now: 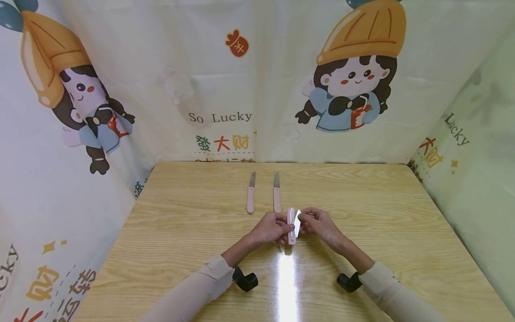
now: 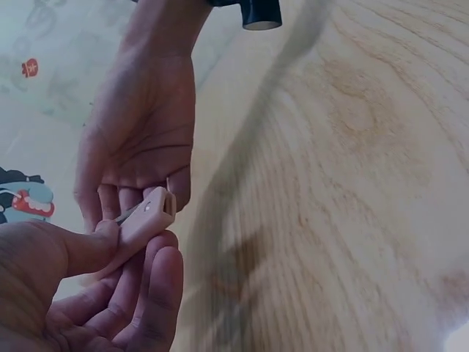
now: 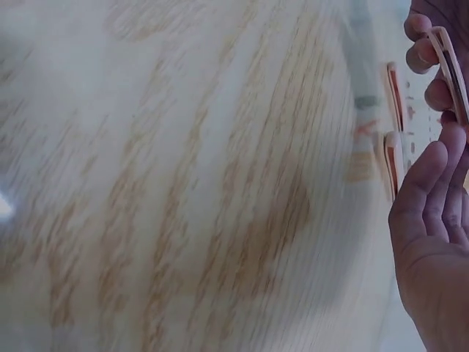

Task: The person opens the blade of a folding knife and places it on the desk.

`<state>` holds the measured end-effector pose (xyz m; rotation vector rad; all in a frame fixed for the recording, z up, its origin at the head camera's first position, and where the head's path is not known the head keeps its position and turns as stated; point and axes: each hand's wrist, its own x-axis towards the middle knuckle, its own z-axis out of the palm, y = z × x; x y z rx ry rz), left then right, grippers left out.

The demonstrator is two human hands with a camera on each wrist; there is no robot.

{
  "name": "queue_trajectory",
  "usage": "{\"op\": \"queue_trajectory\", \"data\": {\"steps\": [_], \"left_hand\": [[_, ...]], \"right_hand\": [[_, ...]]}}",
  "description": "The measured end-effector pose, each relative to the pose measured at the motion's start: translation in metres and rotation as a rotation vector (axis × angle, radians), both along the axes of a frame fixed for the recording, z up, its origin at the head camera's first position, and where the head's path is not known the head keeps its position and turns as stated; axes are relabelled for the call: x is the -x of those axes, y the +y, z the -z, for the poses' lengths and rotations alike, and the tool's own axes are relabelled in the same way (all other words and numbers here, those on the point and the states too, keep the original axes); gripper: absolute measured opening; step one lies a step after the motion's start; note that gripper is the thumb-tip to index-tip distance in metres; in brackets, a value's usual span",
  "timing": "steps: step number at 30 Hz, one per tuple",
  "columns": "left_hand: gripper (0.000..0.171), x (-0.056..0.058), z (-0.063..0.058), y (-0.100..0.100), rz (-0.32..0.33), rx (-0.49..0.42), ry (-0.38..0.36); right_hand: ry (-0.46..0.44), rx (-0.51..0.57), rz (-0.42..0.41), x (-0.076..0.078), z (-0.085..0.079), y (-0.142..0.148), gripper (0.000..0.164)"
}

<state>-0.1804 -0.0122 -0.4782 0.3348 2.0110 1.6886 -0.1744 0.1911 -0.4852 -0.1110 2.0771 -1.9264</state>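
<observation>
A pink folding knife [image 1: 291,226] is held above the table between both hands, its blade partly swung out of the handle and bright with glare in the head view. My left hand [image 1: 274,228] grips the handle, thumb on one side and fingers on the other. At the blade, my right hand [image 1: 320,226] pinches with thumb and fingertips. The left wrist view shows the handle's end [image 2: 157,209] close up, with the right hand's fingers curled behind it. Two more pink knives, a left one [image 1: 250,200] and a right one [image 1: 276,199], lie unfolded beyond the hands, blades pointing away.
The wooden table [image 1: 193,223] has its far edge against a printed curtain [image 1: 281,89], which also hangs along both sides. Black wrist cameras jut inward from the left sleeve [image 1: 217,270] and the right sleeve [image 1: 378,277]. A strip of glare crosses the table's near middle.
</observation>
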Motion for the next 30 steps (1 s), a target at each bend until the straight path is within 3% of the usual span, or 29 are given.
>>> {"op": "queue_trajectory", "data": {"steps": [4, 10, 16, 20, 22, 24, 27, 30], "left_hand": [[0.013, 0.001, -0.001, 0.001, -0.025, 0.001, 0.001], [0.013, 0.000, -0.003, 0.002, -0.069, -0.010, 0.004], [0.015, 0.001, 0.001, 0.001, -0.152, -0.047, -0.043], [0.026, 0.004, 0.000, -0.004, -0.150, -0.063, -0.043], [0.042, 0.005, -0.005, -0.008, -0.123, -0.011, 0.040], [0.056, 0.006, -0.011, -0.014, -0.092, 0.082, 0.188], [0.066, 0.008, -0.021, -0.022, -0.010, 0.270, 0.508], [0.063, 0.009, -0.027, -0.028, 0.119, 0.401, 0.860]], "right_hand": [[0.003, -0.004, -0.004, 0.000, 0.000, 0.001, 0.037], [0.045, -0.035, -0.007, 0.000, -0.003, 0.001, 0.032], [0.045, -0.040, 0.069, -0.002, -0.002, 0.004, 0.033], [0.025, -0.026, 0.105, -0.003, -0.002, 0.006, 0.033], [0.022, -0.033, 0.112, -0.003, -0.002, 0.007, 0.033], [0.021, -0.043, 0.114, -0.003, -0.003, 0.009, 0.035], [0.027, -0.067, 0.093, -0.003, -0.004, 0.012, 0.039], [0.040, -0.077, 0.033, -0.003, -0.003, 0.015, 0.040]]}}
